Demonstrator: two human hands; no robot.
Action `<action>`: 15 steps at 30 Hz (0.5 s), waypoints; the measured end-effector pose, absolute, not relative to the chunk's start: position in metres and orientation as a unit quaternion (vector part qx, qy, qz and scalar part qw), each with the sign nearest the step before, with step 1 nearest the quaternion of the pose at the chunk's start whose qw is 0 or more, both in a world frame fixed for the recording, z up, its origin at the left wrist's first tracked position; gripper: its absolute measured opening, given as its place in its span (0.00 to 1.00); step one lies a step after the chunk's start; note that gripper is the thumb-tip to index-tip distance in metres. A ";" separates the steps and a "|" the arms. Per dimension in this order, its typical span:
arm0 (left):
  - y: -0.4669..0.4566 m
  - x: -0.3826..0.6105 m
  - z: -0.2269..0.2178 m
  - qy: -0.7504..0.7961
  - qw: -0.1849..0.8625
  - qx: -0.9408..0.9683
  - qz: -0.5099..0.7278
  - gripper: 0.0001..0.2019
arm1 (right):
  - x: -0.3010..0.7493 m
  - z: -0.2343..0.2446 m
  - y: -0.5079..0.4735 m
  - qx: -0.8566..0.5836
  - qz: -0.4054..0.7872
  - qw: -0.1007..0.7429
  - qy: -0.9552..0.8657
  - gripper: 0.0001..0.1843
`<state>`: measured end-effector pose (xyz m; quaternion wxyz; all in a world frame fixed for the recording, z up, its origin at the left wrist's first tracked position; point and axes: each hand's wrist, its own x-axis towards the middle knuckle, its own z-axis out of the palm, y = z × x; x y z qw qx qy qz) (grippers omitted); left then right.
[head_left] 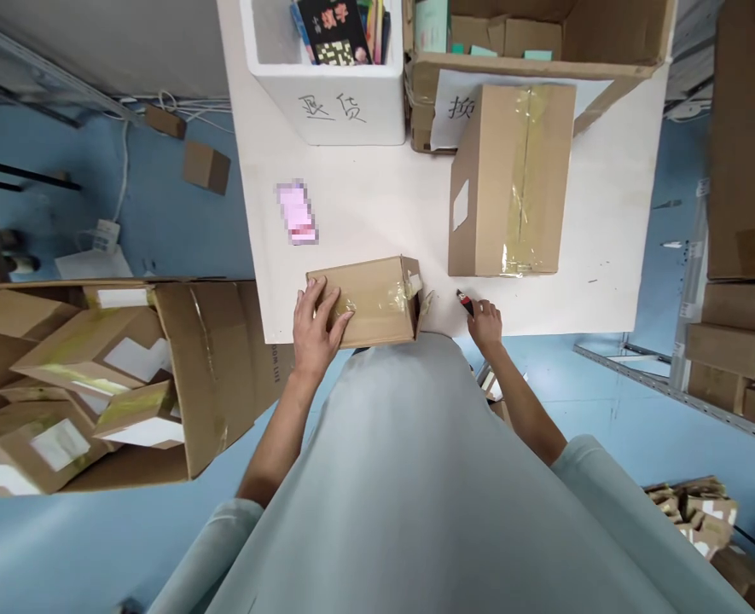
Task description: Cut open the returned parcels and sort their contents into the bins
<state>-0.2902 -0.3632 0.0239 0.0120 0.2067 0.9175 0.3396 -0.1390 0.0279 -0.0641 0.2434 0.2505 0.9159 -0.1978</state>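
As I see it, small box (368, 300): lower centre of frame, on the table (383, 205), at its near edge.
Left hand (316, 328): open, flat on the box top.
Right hand (484, 324): closed round a red-and-black cutter (465, 301), just right of the box.

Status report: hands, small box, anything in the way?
Left hand flat on small box at table edge. Right hand grips cutter, just right of it. Big box behind, apart.

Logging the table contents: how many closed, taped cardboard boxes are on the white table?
2: a small box under the left hand at the near edge; a larger box mid-right.
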 end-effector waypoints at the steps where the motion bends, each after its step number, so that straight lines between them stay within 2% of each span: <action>1: -0.371 -0.291 0.024 0.920 0.009 0.202 0.337 0.25 | -0.143 -0.064 0.023 0.262 -0.249 0.226 0.905 0.27; 5: -0.403 -0.295 0.023 0.928 0.010 0.169 0.333 0.27 | -0.167 -0.063 -0.006 0.325 -0.454 0.194 0.806 0.26; 15: -0.444 -0.301 0.042 0.939 0.002 0.057 0.340 0.26 | -0.215 -0.039 -0.073 0.296 -0.627 0.198 0.693 0.26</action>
